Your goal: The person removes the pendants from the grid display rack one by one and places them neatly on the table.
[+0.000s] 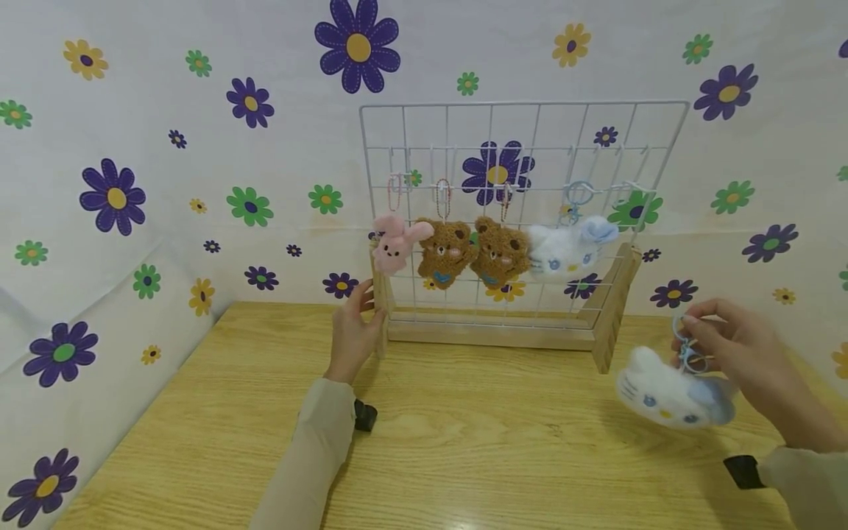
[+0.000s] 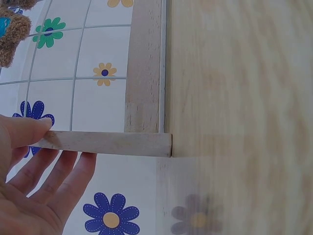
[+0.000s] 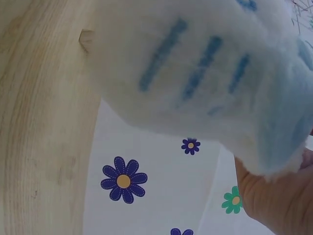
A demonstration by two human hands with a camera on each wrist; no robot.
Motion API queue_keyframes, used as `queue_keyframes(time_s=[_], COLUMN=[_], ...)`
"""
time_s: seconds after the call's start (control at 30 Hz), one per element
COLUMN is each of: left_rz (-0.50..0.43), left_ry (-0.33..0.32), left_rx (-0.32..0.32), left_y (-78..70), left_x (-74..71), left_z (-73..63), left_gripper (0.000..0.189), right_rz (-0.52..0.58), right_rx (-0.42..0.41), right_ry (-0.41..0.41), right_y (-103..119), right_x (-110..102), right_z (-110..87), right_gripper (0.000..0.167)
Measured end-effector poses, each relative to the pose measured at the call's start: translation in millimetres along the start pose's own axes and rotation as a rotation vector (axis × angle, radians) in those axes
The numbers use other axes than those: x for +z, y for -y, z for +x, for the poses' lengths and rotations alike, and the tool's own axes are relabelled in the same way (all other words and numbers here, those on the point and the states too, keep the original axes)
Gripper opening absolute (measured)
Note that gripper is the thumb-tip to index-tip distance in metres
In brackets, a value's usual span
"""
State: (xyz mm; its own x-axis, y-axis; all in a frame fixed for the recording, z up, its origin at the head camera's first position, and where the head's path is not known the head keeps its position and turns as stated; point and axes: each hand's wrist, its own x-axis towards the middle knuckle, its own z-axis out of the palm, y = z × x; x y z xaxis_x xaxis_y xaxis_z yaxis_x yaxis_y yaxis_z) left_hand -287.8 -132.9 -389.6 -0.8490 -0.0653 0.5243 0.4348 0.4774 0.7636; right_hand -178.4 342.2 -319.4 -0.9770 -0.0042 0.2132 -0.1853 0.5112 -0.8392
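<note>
My right hand [image 1: 748, 361] pinches the light-blue ring of a white plush cat-head keychain [image 1: 669, 397], which hangs over the table to the right of a wire grid display rack [image 1: 530, 335]. In the right wrist view the plush [image 3: 195, 73] fills much of the picture and its ring is out of sight. My left hand [image 1: 356, 327] grips the rack's left wooden support; in the left wrist view the thumb and fingers lie on opposite sides of that wooden bar [image 2: 112, 143].
On the grid's hooks hang a pink bunny keychain [image 1: 394, 246], two brown bear keychains, one the left bear [image 1: 442, 254] and one the right bear [image 1: 498, 254], and a white cat-head keychain [image 1: 563, 250]. Behind the wooden table [image 1: 464, 442] is a flower-print cloth [image 1: 285, 44].
</note>
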Motion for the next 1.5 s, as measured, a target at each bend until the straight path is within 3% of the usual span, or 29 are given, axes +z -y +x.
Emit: queue_keyframes(time_s=[0.2,0.47,0.73,0.87,1.07,1.2,1.5], left_rz=[0.013,0.011,0.004,0.006,0.011,0.007,0.004], left_ry=[0.005,0.014,0.009,0.007,0.009,0.005,0.005], left_rx=[-0.020,-0.037,-0.022,-0.023,-0.022,-0.023,-0.018], left_y=[-0.9,0.2,-1.4,-2.2,-2.6,-1.9,-3.2], left_x=[-0.3,0.3,-0.2,-0.7,-0.9,-0.9,-0.5], left_z=[-0.9,0.0,-0.2,-0.1,-0.4,0.2,-0.1], left_gripper=[0.052,0.051,0.052,0.053,0.052,0.053,0.053], right_rz=[-0.053,-0.071,-0.119,-0.124,-0.040,-0.016,-0.097], right_rx=[0.040,0.024,0.073,0.063,-0.003,0.000,0.011], right_ry=[0.001,0.021,0.077,0.139,0.286,0.351,0.307], right_y=[-4,-10,-17,-23,-36,-42,-46], right_x=[3,2,0,0,1,5,13], right_z=[-1.9,-6.4,-12.2,-15.4,-19.1,-18.4,-7.4], right_gripper=[0.018,0.019,0.025,0.021,0.015,0.013,0.015])
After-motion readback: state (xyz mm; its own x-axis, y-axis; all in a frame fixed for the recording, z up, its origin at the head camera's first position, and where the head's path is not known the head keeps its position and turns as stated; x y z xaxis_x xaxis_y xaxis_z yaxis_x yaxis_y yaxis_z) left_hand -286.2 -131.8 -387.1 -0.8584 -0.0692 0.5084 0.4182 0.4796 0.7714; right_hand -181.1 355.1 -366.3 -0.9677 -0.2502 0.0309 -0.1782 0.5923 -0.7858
